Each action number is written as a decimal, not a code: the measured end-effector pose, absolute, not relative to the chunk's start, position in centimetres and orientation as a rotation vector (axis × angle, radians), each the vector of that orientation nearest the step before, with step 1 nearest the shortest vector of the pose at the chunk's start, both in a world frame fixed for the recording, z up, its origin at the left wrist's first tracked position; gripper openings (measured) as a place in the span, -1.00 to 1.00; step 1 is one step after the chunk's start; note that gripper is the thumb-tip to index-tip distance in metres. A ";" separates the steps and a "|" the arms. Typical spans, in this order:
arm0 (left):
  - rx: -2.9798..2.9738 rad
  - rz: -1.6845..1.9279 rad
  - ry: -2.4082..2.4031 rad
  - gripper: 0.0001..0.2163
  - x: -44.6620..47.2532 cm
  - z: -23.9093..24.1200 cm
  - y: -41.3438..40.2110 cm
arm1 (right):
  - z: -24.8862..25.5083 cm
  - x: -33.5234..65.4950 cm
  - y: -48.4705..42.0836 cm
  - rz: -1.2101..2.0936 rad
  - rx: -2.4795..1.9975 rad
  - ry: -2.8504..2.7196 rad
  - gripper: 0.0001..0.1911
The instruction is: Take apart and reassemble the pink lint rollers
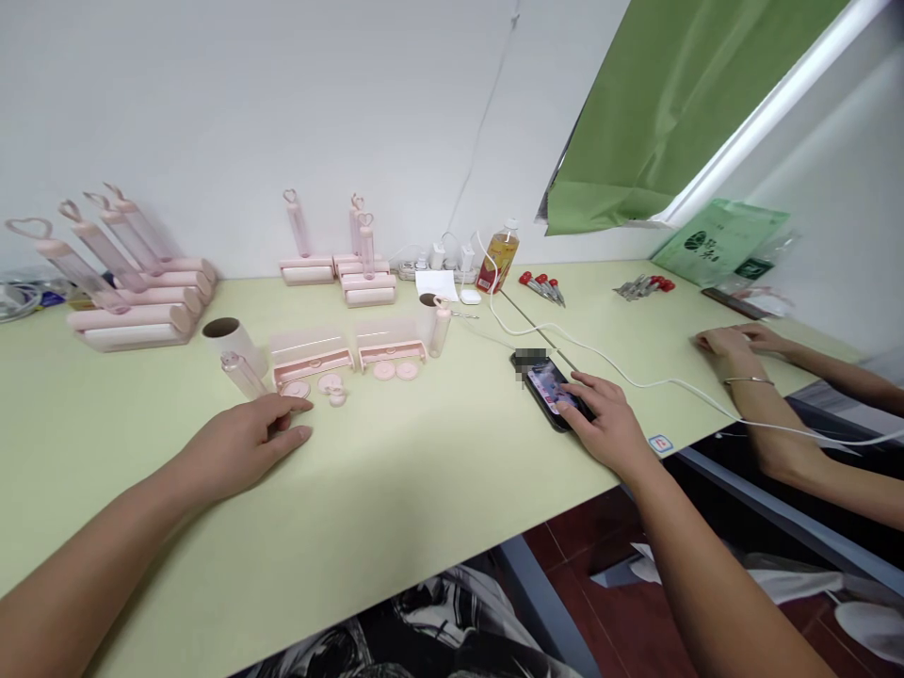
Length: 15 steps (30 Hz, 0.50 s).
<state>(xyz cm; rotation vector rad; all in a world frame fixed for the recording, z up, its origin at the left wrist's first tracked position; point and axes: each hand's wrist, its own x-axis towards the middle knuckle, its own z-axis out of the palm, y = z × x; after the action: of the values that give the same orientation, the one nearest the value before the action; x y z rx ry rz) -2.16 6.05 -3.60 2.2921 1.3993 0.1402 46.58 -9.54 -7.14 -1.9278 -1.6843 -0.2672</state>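
Note:
My left hand [244,441] lies on the pale green table [395,490], fingers loosely curled and stretched toward small pink round parts [330,384], holding nothing. A clear tube [242,374] and a paper roll [233,341] lie just beyond it. My right hand [602,421] rests on a black phone [549,388] with a lit screen, fingers spread over its near end. A white cable [636,384] runs past the phone.
Pink lint-roller assemblies stand at the back left [134,301] and back middle [357,268]. Two pink trays [349,348], a drink bottle [498,256], red-handled tools [542,285] and a green bag [720,240] lie further back. Another person's arms [769,395] rest at the right.

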 end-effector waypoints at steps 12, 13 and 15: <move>2.294 0.131 1.409 -0.49 -2.1 -3.6 6.0 | -7.0 46.4 -9.6 -0.257 -1.941 -1.681 -0.62; 2.294 0.123 1.410 -0.49 -2.1 -3.5 6.0 | -7.0 46.4 -9.6 -0.259 -1.940 -1.680 -0.62; 2.288 0.100 1.416 -0.49 -2.0 -3.5 5.9 | -7.1 46.4 -9.6 -0.261 -1.941 -1.682 -0.62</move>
<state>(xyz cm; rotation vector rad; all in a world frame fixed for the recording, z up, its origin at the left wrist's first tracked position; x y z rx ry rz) -2.04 5.95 -3.47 2.2885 1.4159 0.1000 46.43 -9.58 -7.07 -1.9407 -1.6818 -0.2607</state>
